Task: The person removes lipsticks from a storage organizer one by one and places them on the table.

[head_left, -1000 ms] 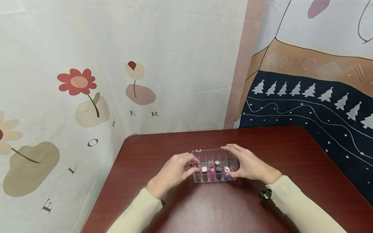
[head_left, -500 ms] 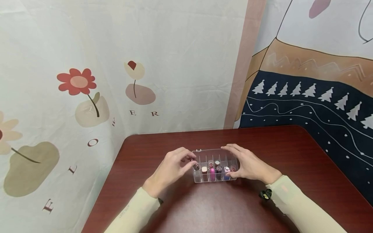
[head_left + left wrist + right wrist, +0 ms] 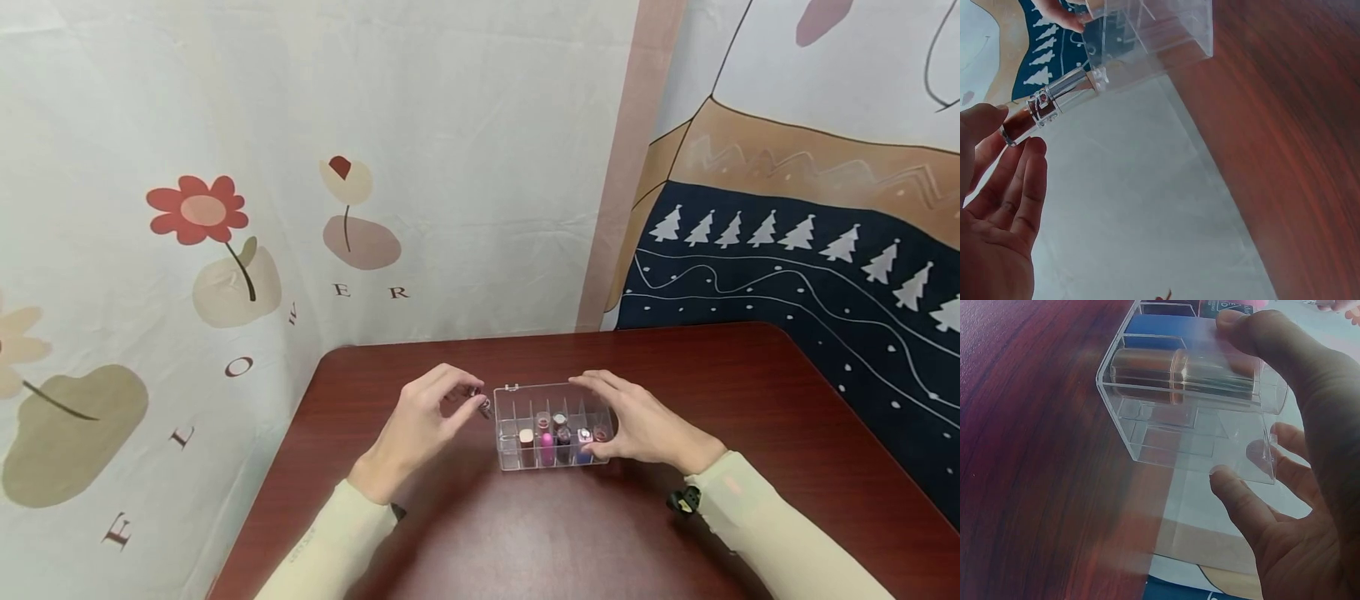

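My left hand pinches a lipstick tube at one end between thumb and fingers. The tube has a clear and silver body, a reddish-brown section and an ornamented band. It is in the air just left of a clear plastic lipstick organizer, whose front left compartment holds nothing. My right hand holds the organizer's right end, thumb at the front and fingers at the back edge. Inside stand a pink tube, a dark tube, a blue item and a bronze tube, among others.
The organizer stands on a reddish-brown wooden table. Behind the table hangs a pale cloth with flower prints, and a dark blue printed cloth is at the right.
My left hand has lifted the lipstick tube out of the organizer's left compartment and moved it up and to the left. My right hand has stayed on the organizer.
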Action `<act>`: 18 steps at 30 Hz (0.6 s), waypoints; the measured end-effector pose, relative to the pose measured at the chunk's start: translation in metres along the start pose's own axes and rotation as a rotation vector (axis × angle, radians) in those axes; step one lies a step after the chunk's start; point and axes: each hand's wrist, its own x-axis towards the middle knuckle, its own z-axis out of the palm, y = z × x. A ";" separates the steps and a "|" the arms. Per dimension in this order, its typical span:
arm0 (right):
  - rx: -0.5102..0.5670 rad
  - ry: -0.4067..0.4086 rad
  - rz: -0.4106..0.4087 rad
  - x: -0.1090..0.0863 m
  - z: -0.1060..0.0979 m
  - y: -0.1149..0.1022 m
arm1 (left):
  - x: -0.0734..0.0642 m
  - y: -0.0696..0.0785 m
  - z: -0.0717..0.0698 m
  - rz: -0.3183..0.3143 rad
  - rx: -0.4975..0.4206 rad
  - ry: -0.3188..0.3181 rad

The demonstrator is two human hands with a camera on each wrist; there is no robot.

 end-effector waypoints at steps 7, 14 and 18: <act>0.004 -0.006 0.012 -0.001 -0.001 0.000 | -0.007 -0.010 -0.002 -0.046 0.021 -0.013; 0.001 -0.002 0.011 -0.001 -0.001 -0.002 | -0.014 -0.019 0.002 -0.096 0.019 -0.076; 0.011 -0.006 0.011 -0.001 -0.001 -0.003 | -0.019 -0.025 0.006 -0.122 0.065 -0.117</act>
